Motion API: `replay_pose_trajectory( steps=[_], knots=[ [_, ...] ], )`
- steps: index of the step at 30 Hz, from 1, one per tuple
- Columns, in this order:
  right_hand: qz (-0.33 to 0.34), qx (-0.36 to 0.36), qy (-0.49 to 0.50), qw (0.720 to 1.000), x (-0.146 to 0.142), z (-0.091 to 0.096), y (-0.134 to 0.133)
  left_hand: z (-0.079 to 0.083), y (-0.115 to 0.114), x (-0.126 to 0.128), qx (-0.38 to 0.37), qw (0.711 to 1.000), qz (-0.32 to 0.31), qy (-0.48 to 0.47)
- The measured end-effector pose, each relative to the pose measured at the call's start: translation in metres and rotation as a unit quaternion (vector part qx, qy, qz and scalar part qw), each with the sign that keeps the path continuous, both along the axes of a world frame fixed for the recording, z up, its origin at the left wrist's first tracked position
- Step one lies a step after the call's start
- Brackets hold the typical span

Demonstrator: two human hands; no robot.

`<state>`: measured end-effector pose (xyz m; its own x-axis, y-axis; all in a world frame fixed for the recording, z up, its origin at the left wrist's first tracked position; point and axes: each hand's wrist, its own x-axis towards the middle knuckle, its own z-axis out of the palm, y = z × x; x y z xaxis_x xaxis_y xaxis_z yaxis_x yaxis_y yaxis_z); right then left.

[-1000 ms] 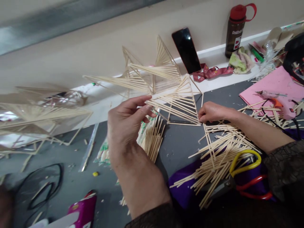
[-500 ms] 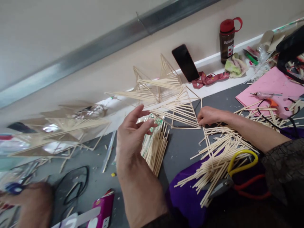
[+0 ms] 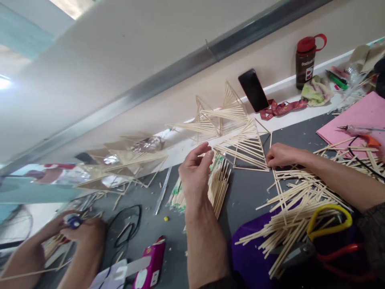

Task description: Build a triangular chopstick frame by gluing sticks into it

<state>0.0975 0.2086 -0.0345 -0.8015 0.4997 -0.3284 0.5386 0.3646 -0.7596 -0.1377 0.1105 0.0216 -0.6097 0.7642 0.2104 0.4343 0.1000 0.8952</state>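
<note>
A structure of thin wooden sticks [image 3: 240, 150], with fanned rows forming twisted triangular panels, stands on the grey table against the wall. My right hand [image 3: 281, 155] is closed at its near right corner, with the fingertips pinched there and partly hidden. My left hand [image 3: 195, 172] is raised just left of the structure, fingers bent and thumb apart, nothing visible in it. Behind and below that hand lies a bundle of sticks [image 3: 221, 186] beside plastic packaging. Many loose sticks [image 3: 288, 216] are heaped under my right forearm on a purple cloth [image 3: 249, 249].
Scissors [image 3: 329, 206] with yellow and red handles lie at the near right. A pink glue gun [image 3: 355, 129] rests on pink paper [image 3: 361, 112]. A phone [image 3: 253, 90] and a bottle [image 3: 305, 66] stand along the wall. At left, another person's hands [image 3: 84, 233] work near a second stick structure [image 3: 120, 170].
The view has swung so that things appear further right. My left hand's thumb and fingers have come closer together. My right hand stays at the same corner. The other person's hands show more fully.
</note>
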Motion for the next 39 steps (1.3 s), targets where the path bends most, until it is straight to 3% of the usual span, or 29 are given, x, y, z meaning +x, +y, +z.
replay_pose_trajectory(
  steps=[11,18,29,39],
  knots=[
    [0.002,0.003,-0.016,1.000,-0.006,-0.004,-0.001,0.013,0.026,-0.004,-0.038,0.998,-0.026,-0.048],
    [0.024,0.053,-0.019,0.998,-0.006,0.007,-0.001,0.020,0.027,-0.003,-0.069,0.996,-0.027,-0.059],
    [0.043,0.086,-0.016,0.995,-0.005,0.007,0.001,0.027,0.035,-0.008,-0.095,0.993,-0.022,-0.072],
    [0.045,0.088,-0.019,0.995,-0.005,0.009,0.000,0.023,0.025,-0.012,-0.075,0.992,-0.059,-0.083]
  ],
)
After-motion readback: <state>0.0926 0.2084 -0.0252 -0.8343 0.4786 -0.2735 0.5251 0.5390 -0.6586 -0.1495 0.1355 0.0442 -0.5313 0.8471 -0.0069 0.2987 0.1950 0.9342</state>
